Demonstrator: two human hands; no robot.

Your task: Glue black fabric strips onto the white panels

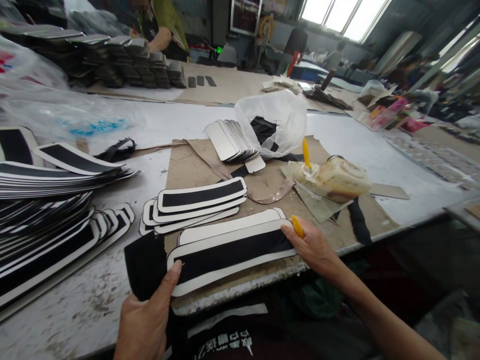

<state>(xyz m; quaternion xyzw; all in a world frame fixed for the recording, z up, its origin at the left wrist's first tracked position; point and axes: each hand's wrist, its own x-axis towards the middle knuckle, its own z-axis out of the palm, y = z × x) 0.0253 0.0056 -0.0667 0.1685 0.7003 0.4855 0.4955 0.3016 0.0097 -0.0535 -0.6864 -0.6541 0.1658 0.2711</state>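
From where I stand, both hands are on one long white panel with rounded corners and a black strip along its middle (232,260), at the near edge of the pale, stained tabletop (150,172). The left hand (144,320) pinches its left end, thumb on top and fingers hidden underneath; a black piece of fabric (142,262) hangs just beside that thumb. The right hand (309,245) is closed on the right end, thumb on the upper face, with a small yellow tool (297,226) sticking up from its grip. I can't tell whether the panel is lifted or resting.

Just beyond it lies a plain white rounded panel (228,227), and farther left a small overlapping stack of black-and-white panels (202,196). Larger piles of similar panels (45,245) fill the left side. Farther off, a fanned row of pale grey cards (223,142) sits against a translucent white plastic bag (290,112) holding black pieces. To the right, a yellow-handled brush (306,154) stands in a yellowed, glue-smeared plastic container (348,177).
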